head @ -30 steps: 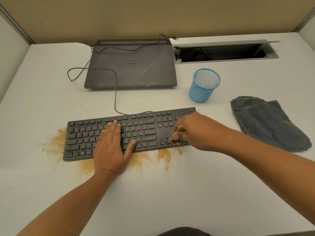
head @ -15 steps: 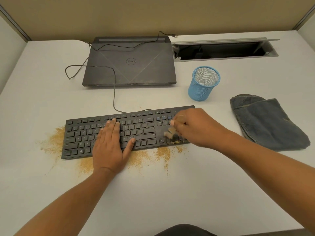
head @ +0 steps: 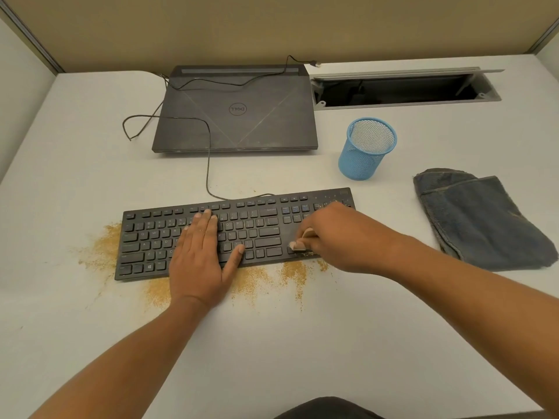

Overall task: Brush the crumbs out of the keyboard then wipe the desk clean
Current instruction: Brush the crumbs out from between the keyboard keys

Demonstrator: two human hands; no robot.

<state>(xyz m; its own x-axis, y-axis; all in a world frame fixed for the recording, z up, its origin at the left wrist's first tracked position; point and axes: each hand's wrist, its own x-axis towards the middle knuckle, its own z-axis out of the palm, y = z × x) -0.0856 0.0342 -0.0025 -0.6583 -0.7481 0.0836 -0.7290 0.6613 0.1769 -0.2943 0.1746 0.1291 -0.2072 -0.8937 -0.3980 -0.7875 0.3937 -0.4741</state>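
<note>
A black keyboard (head: 260,225) lies across the middle of the white desk (head: 272,343). My left hand (head: 202,255) rests flat on its middle keys, fingers straight. My right hand (head: 335,237) grips a small brush (head: 304,241) by its pale handle, bristles down on the lower keys at the right part of the keyboard. Brown crumbs (head: 251,281) lie scattered on the desk along the keyboard's front edge and beside its left end. A folded dark blue cloth (head: 478,222) lies at the right.
A closed black laptop (head: 236,116) sits behind the keyboard with a loose cable across it. A blue mesh cup (head: 366,149) stands to its right. An open cable hatch (head: 402,89) is set in the desk at the back right.
My right hand swept the brush up the right part of the keyboard and back down toward its front edge. The left hand stayed flat on the keys.
</note>
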